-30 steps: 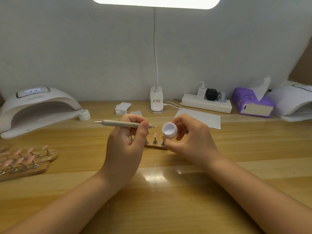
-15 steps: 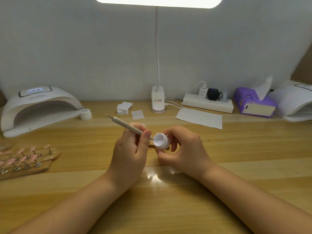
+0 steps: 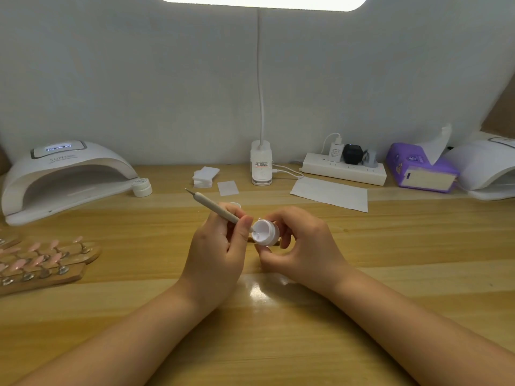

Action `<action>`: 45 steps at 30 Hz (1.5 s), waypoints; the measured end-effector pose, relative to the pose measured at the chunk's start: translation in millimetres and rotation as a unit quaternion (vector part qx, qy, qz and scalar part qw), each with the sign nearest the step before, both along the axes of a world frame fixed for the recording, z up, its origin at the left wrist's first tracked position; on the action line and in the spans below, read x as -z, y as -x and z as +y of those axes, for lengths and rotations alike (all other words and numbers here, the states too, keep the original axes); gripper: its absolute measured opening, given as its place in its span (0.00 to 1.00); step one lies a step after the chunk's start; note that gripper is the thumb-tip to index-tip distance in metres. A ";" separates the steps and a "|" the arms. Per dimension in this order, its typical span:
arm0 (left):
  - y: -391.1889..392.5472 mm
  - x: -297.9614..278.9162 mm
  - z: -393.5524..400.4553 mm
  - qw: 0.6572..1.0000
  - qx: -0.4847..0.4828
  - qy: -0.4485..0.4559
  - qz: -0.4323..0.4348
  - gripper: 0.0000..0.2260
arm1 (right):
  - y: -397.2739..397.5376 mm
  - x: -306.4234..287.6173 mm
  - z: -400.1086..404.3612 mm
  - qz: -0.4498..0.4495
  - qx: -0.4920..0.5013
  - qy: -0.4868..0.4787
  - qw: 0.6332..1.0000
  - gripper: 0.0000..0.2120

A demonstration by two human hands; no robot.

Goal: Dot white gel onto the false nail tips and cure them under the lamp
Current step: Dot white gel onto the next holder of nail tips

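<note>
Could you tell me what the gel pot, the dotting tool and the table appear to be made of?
Gel pot: likely white plastic, smooth, slightly glossy walls. Dotting tool: matte beige handle, perhaps plastic or wood, with a thin grey tip that looks metal. Table: wood or wood-look laminate, with visible grain stripes and a glossy finish that reflects the lamp.

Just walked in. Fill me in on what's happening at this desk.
A person is loading a dotting tool with white gel. The left hand pinches a slim beige dotting pen, its lower tip dipped into a small open white gel pot that the right hand holds tilted above the wooden desk. Pink false nail tips on wooden holders wait at left, in front of the white curing lamp, which holds nothing visible.
</note>
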State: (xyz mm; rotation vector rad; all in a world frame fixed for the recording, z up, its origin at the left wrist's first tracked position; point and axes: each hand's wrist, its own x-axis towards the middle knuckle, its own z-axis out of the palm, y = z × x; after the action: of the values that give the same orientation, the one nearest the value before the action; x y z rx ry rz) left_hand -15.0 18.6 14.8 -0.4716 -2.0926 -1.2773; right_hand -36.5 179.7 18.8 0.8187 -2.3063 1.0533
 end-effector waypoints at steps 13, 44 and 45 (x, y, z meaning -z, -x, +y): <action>-1.0 -2.3 1.3 0.999 -0.004 -0.050 0.003 0.03 | -0.1 -0.5 0.6 -0.013 -0.001 -0.008 1.000 0.14; -3.9 -5.7 0.8 0.985 0.051 -0.155 -0.064 0.04 | -1.7 -1.3 0.5 -0.020 0.005 0.006 1.000 0.15; -4.4 -5.9 0.7 0.984 0.054 -0.155 -0.065 0.04 | -1.7 -1.4 0.6 -0.019 0.007 0.007 1.000 0.15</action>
State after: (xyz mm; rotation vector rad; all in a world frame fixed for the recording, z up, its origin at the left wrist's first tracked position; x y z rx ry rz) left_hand -10.6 19.3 20.6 -0.3755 -1.9440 -1.7039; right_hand -34.8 180.3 20.2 0.7819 -2.3310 1.0870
